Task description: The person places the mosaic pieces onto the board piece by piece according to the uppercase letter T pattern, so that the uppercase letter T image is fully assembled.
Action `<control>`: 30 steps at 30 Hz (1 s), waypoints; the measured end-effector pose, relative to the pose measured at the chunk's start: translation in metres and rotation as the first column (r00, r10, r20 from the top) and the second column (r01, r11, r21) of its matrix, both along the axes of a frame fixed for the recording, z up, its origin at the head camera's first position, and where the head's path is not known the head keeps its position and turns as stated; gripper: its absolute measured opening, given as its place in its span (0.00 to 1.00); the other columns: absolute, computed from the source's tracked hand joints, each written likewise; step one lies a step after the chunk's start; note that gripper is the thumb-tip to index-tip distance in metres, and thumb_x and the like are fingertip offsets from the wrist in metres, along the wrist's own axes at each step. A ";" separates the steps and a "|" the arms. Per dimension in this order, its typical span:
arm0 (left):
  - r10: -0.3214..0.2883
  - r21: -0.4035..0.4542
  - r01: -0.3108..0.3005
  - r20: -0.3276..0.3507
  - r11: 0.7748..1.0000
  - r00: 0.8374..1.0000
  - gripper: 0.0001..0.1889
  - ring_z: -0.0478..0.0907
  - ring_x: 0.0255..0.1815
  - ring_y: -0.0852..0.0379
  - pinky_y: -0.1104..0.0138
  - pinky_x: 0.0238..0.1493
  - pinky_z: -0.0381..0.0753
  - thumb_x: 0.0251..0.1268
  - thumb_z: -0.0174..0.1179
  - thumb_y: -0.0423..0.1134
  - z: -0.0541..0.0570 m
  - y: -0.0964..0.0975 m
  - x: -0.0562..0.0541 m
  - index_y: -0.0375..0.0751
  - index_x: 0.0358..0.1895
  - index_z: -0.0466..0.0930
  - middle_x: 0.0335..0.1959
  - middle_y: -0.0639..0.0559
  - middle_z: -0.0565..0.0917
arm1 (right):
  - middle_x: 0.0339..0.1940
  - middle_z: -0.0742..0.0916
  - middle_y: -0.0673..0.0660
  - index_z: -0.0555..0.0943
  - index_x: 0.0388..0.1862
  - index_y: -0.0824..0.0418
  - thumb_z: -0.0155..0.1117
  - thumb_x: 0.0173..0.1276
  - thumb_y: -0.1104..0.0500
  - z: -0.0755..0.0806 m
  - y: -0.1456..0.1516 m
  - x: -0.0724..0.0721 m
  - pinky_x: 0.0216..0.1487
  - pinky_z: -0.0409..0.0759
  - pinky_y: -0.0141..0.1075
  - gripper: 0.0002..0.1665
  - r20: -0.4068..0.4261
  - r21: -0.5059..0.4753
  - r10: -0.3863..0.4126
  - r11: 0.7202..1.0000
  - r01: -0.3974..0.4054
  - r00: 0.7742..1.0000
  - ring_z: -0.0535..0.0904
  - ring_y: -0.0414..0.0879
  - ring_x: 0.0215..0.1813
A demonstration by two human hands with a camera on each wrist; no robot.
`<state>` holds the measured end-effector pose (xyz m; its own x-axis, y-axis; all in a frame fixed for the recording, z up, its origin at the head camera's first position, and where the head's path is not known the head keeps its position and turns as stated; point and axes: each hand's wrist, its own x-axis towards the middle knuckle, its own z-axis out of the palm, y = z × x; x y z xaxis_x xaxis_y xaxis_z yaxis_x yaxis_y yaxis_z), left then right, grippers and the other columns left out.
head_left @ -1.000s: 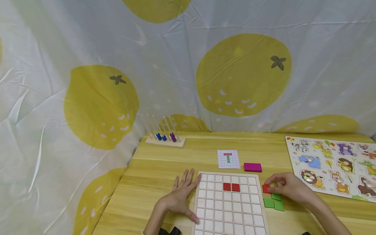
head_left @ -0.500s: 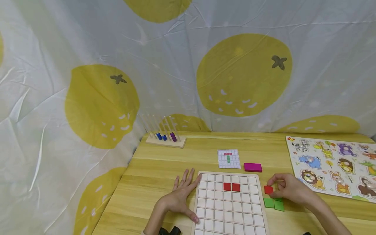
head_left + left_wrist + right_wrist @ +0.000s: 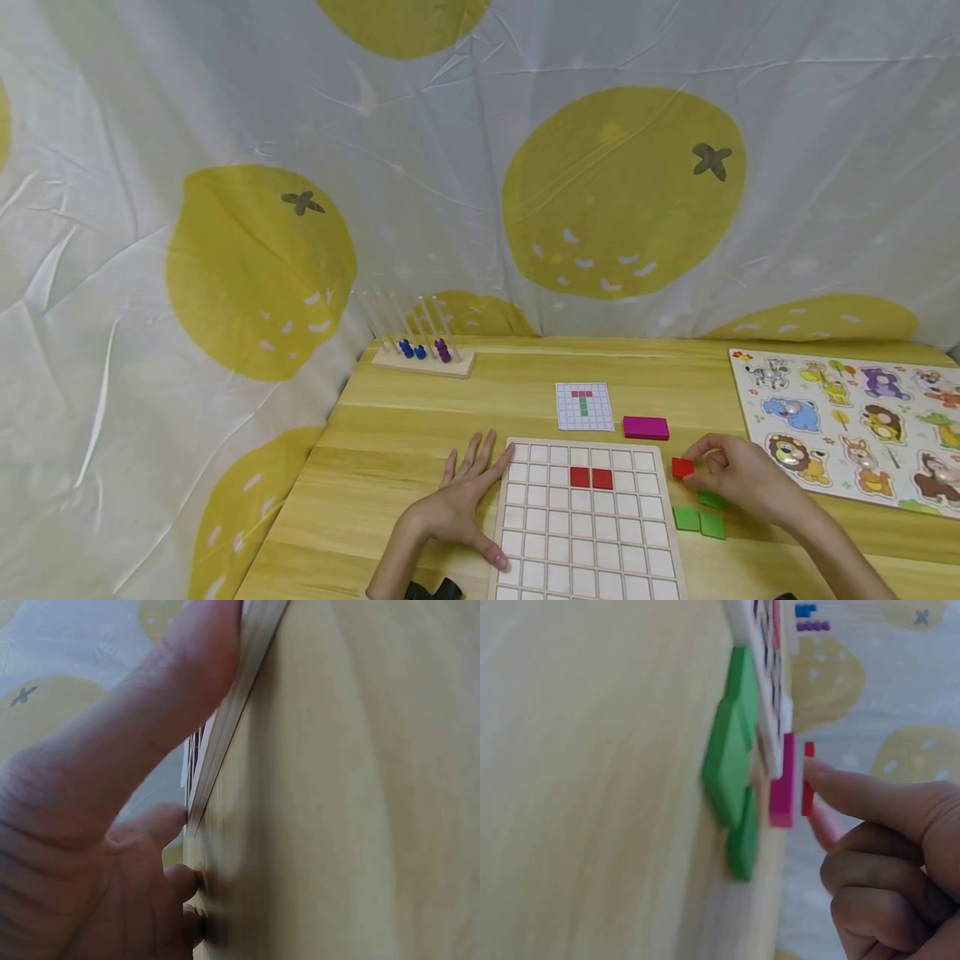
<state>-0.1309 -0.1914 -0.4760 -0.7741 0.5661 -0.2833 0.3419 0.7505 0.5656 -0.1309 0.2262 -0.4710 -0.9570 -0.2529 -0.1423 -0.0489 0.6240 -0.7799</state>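
Note:
My right hand (image 3: 738, 477) pinches a red square tile (image 3: 682, 467) between thumb and forefinger, its other fingers curled; the right wrist view shows this red tile (image 3: 808, 780) raised off the table. Below that hand lie several green tiles (image 3: 686, 518). My left hand (image 3: 459, 500) rests with fingers spread at the left edge of a wooden grid board (image 3: 666, 500), thumb and forefinger touching its frame. Two red tiles (image 3: 591, 477) sit side by side in the board's second row. In the left wrist view the thumb (image 3: 150, 712) lies against the board's edge (image 3: 240, 697).
Behind the board lie a pattern card (image 3: 584, 406) with a red and green T and a magenta block (image 3: 646, 427). An animal puzzle board (image 3: 855, 425) is at the right. A peg stand (image 3: 423, 360) with blue and purple beads stands at the back left.
My right hand has lifted the red tile off the table and moved it slightly away, uncovering more of the green tiles. The left hand stays in place on the board's edge.

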 end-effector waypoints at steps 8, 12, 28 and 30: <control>0.006 -0.005 -0.006 -0.005 1.000 1.000 0.77 0.20 0.86 0.38 0.36 0.81 0.20 0.34 0.86 0.57 0.000 -0.002 0.001 0.52 0.86 0.37 0.86 0.40 0.27 | 0.17 0.66 0.46 0.86 0.42 0.62 0.80 0.59 0.55 0.023 -0.063 0.000 0.22 0.62 0.30 0.17 -0.008 -0.090 0.044 0.995 -0.044 0.999 0.58 0.35 0.20; 0.002 -0.007 -0.002 -0.012 1.000 1.000 0.77 0.20 0.86 0.38 0.36 0.81 0.21 0.34 0.86 0.58 0.000 -0.002 0.000 0.52 0.86 0.37 0.86 0.40 0.27 | 0.15 0.65 0.46 0.87 0.39 0.63 0.82 0.56 0.58 0.020 -0.098 -0.005 0.22 0.58 0.29 0.15 -0.010 -0.106 0.072 0.992 -0.073 0.997 0.57 0.37 0.20; -0.001 -0.001 0.001 -0.009 1.000 1.000 0.76 0.21 0.86 0.37 0.35 0.81 0.22 0.35 0.86 0.58 -0.003 -0.001 -0.001 0.53 0.86 0.37 0.86 0.40 0.28 | 0.13 0.69 0.46 0.83 0.32 0.59 0.85 0.49 0.63 0.004 -0.144 -0.019 0.22 0.57 0.27 0.17 -0.022 -0.018 0.043 0.999 -0.043 0.999 0.61 0.38 0.20; 0.003 -0.001 -0.003 -0.005 1.000 1.000 0.76 0.21 0.86 0.37 0.35 0.82 0.22 0.36 0.86 0.57 -0.003 -0.001 -0.001 0.53 0.86 0.37 0.86 0.40 0.28 | 0.13 0.67 0.46 0.84 0.34 0.59 0.85 0.50 0.62 0.003 -0.142 -0.021 0.22 0.56 0.27 0.17 -0.011 -0.037 0.069 0.997 -0.069 0.998 0.59 0.38 0.19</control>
<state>-0.1320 -0.1920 -0.4787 -0.7772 0.5636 -0.2798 0.3428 0.7521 0.5628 -0.1521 0.0843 -0.4678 -0.9383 -0.3233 -0.1226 -0.0981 0.5891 -0.8021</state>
